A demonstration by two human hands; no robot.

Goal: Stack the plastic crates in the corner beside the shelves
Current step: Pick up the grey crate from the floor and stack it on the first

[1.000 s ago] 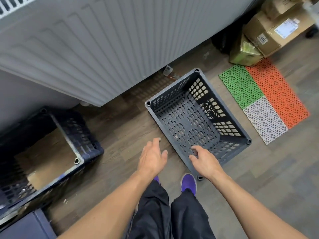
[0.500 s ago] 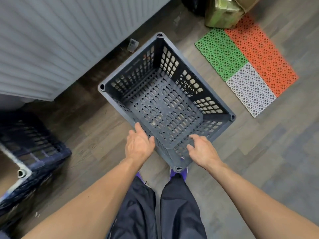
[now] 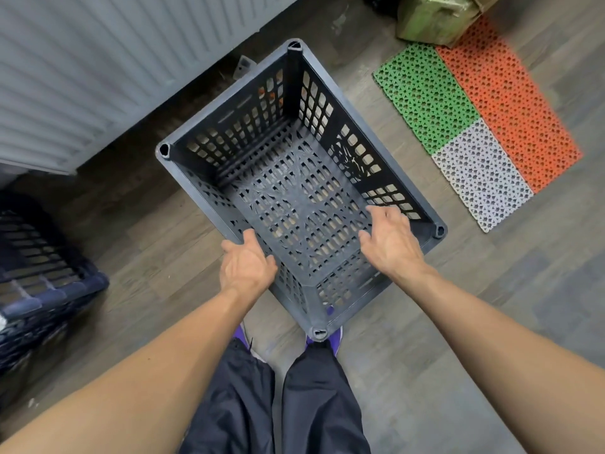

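Looking down from head height, we start at the far left, where a dark blue crate (image 3: 42, 283) sits on the wood-look floor (image 3: 491, 322), partly cut off by the frame edge. Above it runs a grey ribbed panel (image 3: 98, 77).

Moving toward the centre, our left hand (image 3: 247, 265) wraps the left long rim of an empty grey plastic crate (image 3: 294, 191), thumb on the inner side and fingers hidden over the outside, so it seems closed on that rim.

The crate sits diagonally ahead of our legs, its near corner over our purple shoes (image 3: 330, 335). Whether it rests on the floor or is already lifted, we cannot tell.

Our right hand (image 3: 391, 244) is spread open just inside the right long wall, fingers apart, not clamped on anything.

We judge the crate light and stiff: thin latticed walls, nothing in it, solid corner posts. The rims of the two long sides look like the steadiest hold, one hand each. Smooth plastic may slip a little.

Further right lies a green, orange and white perforated mat (image 3: 474, 119), and above it a greenish box (image 3: 432, 18).
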